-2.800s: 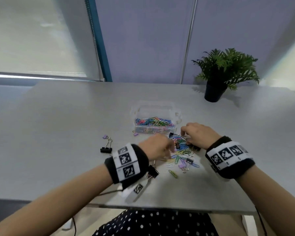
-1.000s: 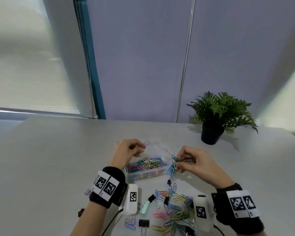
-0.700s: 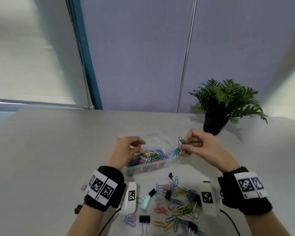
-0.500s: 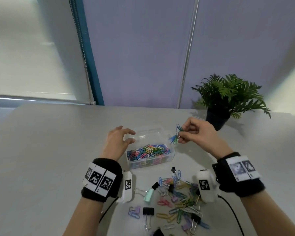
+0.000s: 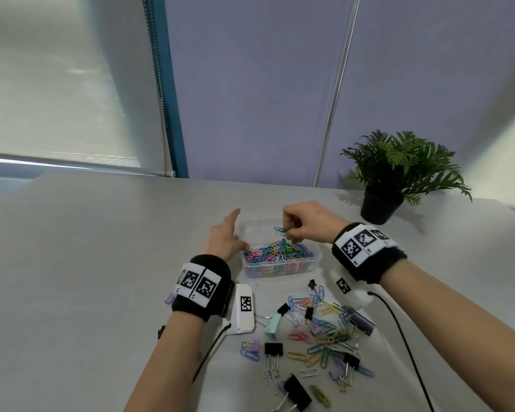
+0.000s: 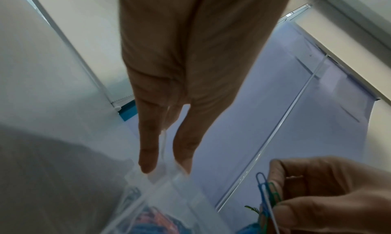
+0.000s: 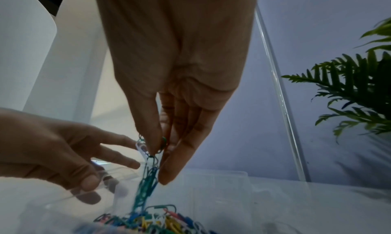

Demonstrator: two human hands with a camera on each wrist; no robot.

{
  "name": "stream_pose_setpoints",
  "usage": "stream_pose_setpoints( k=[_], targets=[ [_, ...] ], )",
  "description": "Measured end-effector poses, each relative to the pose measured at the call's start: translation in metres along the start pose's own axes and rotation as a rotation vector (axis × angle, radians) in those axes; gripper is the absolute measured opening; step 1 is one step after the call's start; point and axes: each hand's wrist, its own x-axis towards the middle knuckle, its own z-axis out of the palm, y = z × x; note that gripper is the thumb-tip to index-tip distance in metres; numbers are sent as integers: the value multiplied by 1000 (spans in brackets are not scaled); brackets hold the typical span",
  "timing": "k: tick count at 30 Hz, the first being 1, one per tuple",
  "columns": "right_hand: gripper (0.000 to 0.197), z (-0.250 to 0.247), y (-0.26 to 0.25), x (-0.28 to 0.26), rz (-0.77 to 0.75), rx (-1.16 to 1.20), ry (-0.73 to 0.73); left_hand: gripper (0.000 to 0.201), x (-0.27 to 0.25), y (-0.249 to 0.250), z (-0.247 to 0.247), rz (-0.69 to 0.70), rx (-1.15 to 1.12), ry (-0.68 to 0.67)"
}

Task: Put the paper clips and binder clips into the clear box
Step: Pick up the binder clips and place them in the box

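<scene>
While the right hand [image 5: 305, 226] hangs directly over the box [image 5: 317, 257], its thumb and fingers pinch a small bunch of paper clips [image 7: 148, 167] that dangle straight down, long axis vertical, with the lowest ones almost touching the heap [image 5: 277, 251] already inside. That is the relation the coming move turns on, as I judge it: the bunch sits plumb above the open box, so loosening the pinch should let it fall in without any sideways travel. The left hand [image 5: 225, 240] lies at the box's 9 o'clock side with fingers straight and spread, thumb resting at the rim (steadying it, by the look of things), and holds nothing. It is nearer the box wall; the right is nearer the contents.

Toward 6 o'clock of the box, near the person, loose clips [image 5: 324, 325] and binder clips [image 5: 273, 349] lie scattered on the table [image 5: 87, 248], apart from both hands, so much of the job remains. A plant [image 5: 399, 171] stands at about 2 o'clock, well apart
</scene>
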Motion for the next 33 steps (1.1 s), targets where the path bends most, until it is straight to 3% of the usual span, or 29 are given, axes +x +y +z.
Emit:
stream_pose_setpoints(
  k=[5,10,12,14,18,22,24,27,33],
  targets=[
    [11,9,-1,4,11,-184,-46,79,1,3,-2,59,39,3],
    [7,9,0,-7,19,-243,-116,52,-25,28,-8,344,172,93],
    [7,3,-1,-19,-37,-307,-112,38,-37,39,-5,437,245,5],
    [10,-3,-3,-38,-81,-349,-131,24,-49,48,3,517,324,-165],
    [12,3,-3,-87,-101,-375,-304,16,-74,55,32,609,504,-471],
    [18,25,8,-119,-52,-390,-413,33,-93,53,63,490,643,-571],
    [35,34,12,-127,-45,-418,-412,52,-99,52,72,425,701,-545],
    [43,41,14,-131,-84,-441,-362,69,-107,52,81,358,728,-496],
    [25,46,18,-124,-89,-420,-251,51,-99,56,79,270,691,-471]
  ],
)
